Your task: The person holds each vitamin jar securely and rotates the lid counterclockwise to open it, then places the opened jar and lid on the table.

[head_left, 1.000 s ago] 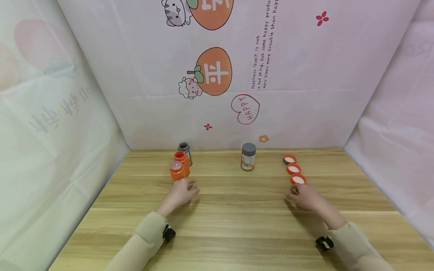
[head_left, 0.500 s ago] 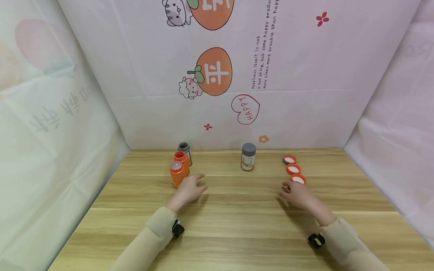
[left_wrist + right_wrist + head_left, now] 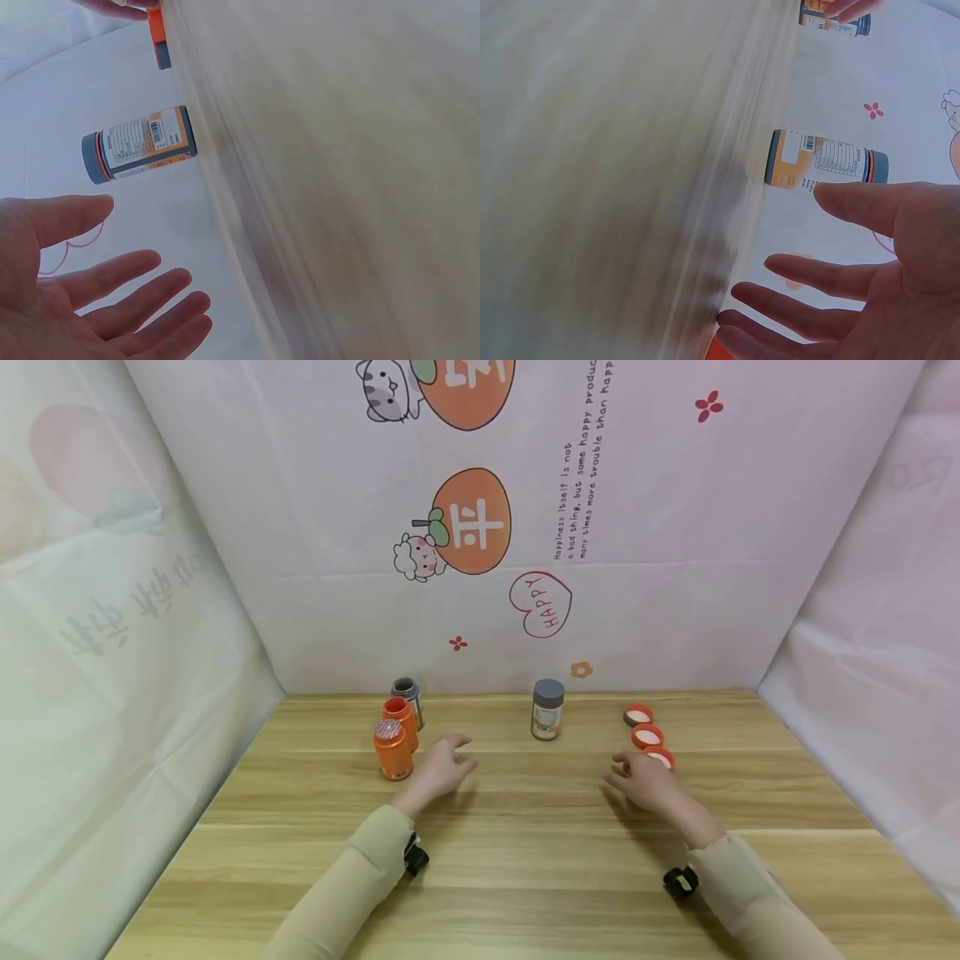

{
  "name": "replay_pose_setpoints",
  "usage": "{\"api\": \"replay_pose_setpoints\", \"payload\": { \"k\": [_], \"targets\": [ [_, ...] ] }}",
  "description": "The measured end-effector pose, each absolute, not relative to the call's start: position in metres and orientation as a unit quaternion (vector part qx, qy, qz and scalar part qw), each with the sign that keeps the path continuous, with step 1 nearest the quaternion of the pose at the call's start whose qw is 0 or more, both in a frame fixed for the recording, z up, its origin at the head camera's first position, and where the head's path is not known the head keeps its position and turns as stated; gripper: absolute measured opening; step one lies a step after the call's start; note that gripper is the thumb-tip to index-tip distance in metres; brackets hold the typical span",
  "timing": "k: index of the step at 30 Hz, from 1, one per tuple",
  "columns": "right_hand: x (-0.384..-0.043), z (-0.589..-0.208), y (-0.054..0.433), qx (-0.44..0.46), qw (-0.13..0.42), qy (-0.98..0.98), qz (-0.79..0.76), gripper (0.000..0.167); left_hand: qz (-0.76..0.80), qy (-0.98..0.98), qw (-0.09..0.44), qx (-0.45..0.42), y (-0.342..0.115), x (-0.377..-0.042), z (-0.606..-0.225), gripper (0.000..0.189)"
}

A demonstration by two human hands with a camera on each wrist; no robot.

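Note:
A capped jar [image 3: 547,710] with a grey lid and a white and orange label stands upright at the back middle of the table. To its left and nearer the front, my left hand [image 3: 441,768] reaches over the wood with its fingers apart, holding nothing. My right hand [image 3: 648,781] is on the jar's other side, also bare, its fingers spread and relaxed. In the left wrist view the labelled jar [image 3: 142,145] lies beyond the thumb and fingers. The right wrist view has the same jar [image 3: 825,159] just past the thumb.
An orange jar with a patterned top [image 3: 393,752], an open orange jar [image 3: 401,720] and an open grey jar [image 3: 408,697] form a row at the left. Three upturned lids [image 3: 647,737] lie at the right, the nearest partly behind my right hand. A white printed cloth [image 3: 360,610] hangs behind the table.
My left hand has moved right and forward, away from the orange jars. My right hand has drifted left, away from the lids. Both have come nearer the capped jar, which stays put.

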State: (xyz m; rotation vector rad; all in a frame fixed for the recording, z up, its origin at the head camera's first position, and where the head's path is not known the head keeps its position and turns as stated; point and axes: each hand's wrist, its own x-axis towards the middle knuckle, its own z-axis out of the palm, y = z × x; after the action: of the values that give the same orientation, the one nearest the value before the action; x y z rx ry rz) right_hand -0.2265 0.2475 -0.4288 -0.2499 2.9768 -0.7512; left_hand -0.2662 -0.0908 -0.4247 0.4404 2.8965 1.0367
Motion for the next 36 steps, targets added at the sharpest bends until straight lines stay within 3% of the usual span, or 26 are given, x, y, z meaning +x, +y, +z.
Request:
{"api": "replay_pose_setpoints", "payload": {
  "k": [25, 36],
  "targets": [
    [-0.25, -0.43, 0.228, -0.042, 0.032, 0.962, -0.268, 0.049, 0.356, 0.923, -0.003, 0.145, -0.054, -0.297, -0.432, 0.042],
    [-0.259, -0.43, 0.227, -0.026, 0.035, 0.959, -0.28, 0.05, 0.374, 0.916, 0.018, 0.143, -0.036, -0.307, -0.434, 0.043]
  ]
}}
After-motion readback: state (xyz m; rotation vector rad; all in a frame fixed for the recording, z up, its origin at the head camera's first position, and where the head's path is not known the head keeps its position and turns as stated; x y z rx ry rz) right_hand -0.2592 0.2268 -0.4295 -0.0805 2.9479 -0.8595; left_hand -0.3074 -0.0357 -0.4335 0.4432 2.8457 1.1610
